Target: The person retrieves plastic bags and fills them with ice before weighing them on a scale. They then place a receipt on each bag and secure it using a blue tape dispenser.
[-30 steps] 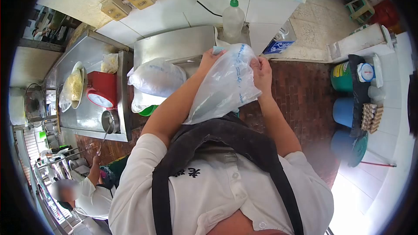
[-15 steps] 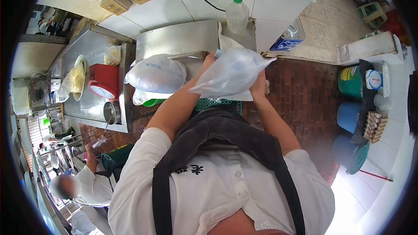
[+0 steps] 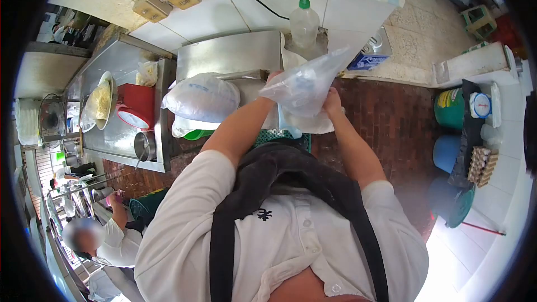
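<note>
A clear plastic bag (image 3: 305, 86) is spread in front of me, its pointed corner up toward the right. At its right edge my right hand (image 3: 332, 100) is closed on the plastic. Behind the bag's left side my left hand (image 3: 272, 78) is mostly covered, its fingers hidden. A light blue strip (image 3: 288, 124) hangs below the bag, over a whitish sheet. To the left, a large, full, translucent plastic bag (image 3: 202, 96) lies on the metal worktop (image 3: 229, 53).
A bottle with a green cap (image 3: 305, 25) stands by the tiled wall, near a blue-and-white tin (image 3: 370, 53). On the left steel table are a red scale (image 3: 136, 103), a bowl of noodles (image 3: 102, 100) and a pot (image 3: 144, 145). Another person (image 3: 120, 246) works at lower left.
The plastic bag has swung more upright, its corner rising. The light blue strip has dropped from near my left hand to below the bag. My right hand has shifted slightly.
</note>
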`<move>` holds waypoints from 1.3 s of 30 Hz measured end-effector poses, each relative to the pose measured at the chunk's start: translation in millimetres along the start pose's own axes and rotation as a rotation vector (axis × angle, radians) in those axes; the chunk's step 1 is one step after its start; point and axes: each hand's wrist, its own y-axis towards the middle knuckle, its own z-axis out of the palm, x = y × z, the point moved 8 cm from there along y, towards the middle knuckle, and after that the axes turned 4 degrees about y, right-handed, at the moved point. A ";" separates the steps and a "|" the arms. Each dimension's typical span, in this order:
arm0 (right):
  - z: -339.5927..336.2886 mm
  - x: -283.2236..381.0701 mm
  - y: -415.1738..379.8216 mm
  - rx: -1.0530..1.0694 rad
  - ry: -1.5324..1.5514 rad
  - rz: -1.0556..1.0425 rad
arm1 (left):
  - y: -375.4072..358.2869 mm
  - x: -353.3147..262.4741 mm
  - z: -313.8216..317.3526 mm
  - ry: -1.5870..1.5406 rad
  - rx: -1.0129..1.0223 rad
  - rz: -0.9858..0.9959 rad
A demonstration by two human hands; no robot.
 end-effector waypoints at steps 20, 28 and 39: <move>-15.1 136.1 -98.9 0.046 0.029 -0.253 | -87.1 18.3 -22.5 0.046 0.243 -0.095; -23.1 129.4 -151.6 0.272 -0.477 0.103 | -190.4 -73.3 -93.3 -0.095 0.272 -0.090; 103.3 437.7 -254.6 0.218 0.330 -0.486 | -278.1 -146.6 -146.9 0.225 0.267 0.254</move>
